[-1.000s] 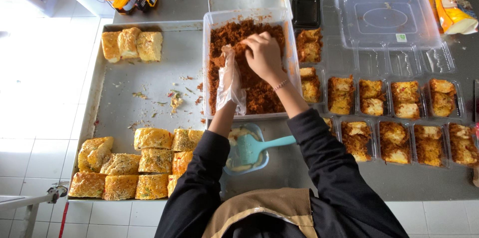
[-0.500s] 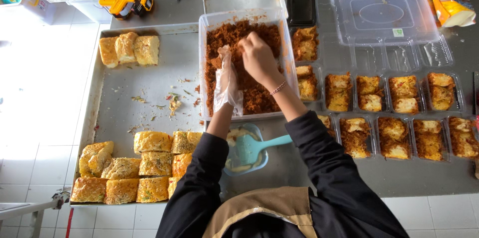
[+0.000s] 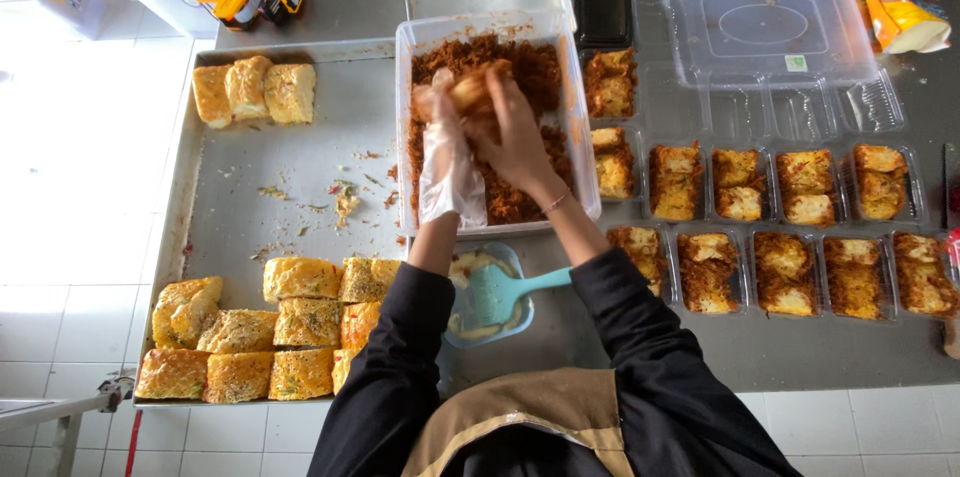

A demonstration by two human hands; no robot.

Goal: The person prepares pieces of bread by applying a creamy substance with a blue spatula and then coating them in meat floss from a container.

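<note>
Two hands meet over the tub (image 3: pixel 578 167) of brown shredded filling, at the middle of the table's far half. The left hand (image 3: pixel 447 152), in a thin clear glove, and the bare right hand (image 3: pixel 515 137) are both closed around one bun (image 3: pixel 472 89), held just above the filling near the tub's far-left part.

On the tray (image 3: pixel 300 147) at the table's left side, three plain buns (image 3: pixel 254 91) lie at the far corner, and approx. ten more (image 3: pixel 262 332) at the near edge. Filled pieces sit in clear boxes (image 3: pixel 790 227) in rows along the right half. A small bowl w/ a teal spatula (image 3: pixel 505 292) stands at the near edge, just below the tub.

To do this well, I think – keep the bun low over the tub so crumbs fall back in, press gently so it does not tear, and turn it so each side takes an even coat.
</note>
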